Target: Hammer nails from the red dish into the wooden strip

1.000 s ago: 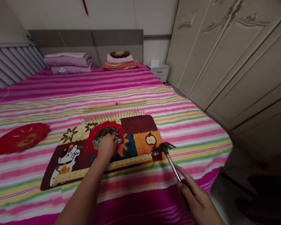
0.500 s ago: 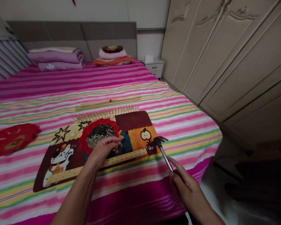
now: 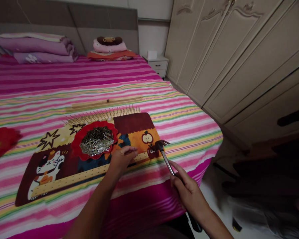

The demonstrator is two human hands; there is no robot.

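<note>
My left hand hovers over the near wooden strip with drilled holes, fingers pinched together on something too small to make out. Just behind it a red scalloped plate holds a heap of metal nails. My right hand grips the shaft of a small claw hammer, whose head rests at the strip's right end. Strip and plate lie on a colourful cartoon mat with a cat picture.
A second wooden strip with a row of upright nails lies behind the plate; a plain wooden batten lies farther back. Another red plate sits at the left edge. Folded bedding lies at the headboard. Wardrobe doors stand right of the bed.
My left hand left the nail plate and came toward me and to the right, down to the near strip. The hammer hand stayed put while the view shifted right.
</note>
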